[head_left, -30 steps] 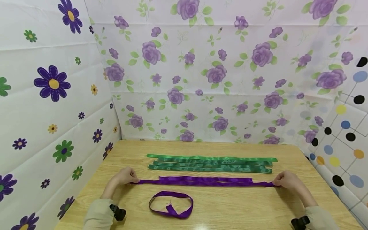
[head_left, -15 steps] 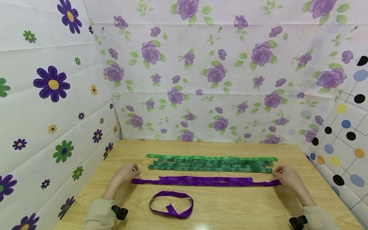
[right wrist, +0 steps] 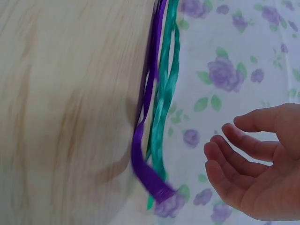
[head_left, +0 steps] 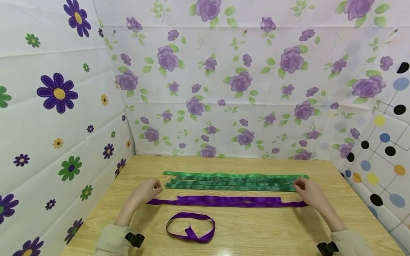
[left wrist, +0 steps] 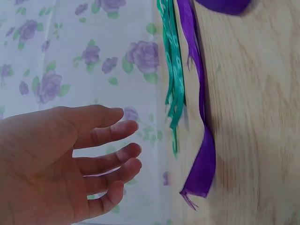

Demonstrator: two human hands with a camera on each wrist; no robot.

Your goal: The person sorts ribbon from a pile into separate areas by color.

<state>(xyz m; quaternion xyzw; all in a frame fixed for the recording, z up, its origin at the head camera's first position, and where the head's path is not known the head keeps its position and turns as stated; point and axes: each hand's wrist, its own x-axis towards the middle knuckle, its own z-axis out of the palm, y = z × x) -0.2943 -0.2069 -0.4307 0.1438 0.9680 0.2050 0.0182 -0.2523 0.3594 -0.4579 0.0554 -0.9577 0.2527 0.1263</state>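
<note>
Two purple ribbons [head_left: 229, 204] lie flat side by side across the table, the nearer one longer at both ends. My left hand [head_left: 145, 191] hovers above the left end of the longer one, fingers loosely bent and holding nothing. Above the right ends of the purple and green ribbons is my right hand [head_left: 310, 192], also holding nothing. In the left wrist view the frayed end of the purple ribbon [left wrist: 201, 173] lies apart from the fingers. The right wrist view shows the other purple end [right wrist: 152, 183] away from the relaxed fingers.
Several green ribbons [head_left: 234, 179] lie in parallel behind the purple ones. A third purple ribbon [head_left: 205, 239] is looped nearer the front of the wooden table [head_left: 256, 234]. A floral cloth [head_left: 224, 124] stands behind the table's back edge.
Both hands have let go of the longer purple ribbon's ends and lifted. The right hand has moved inward and away from me, over the green ribbons' ends; the ribbons stay in place.
</note>
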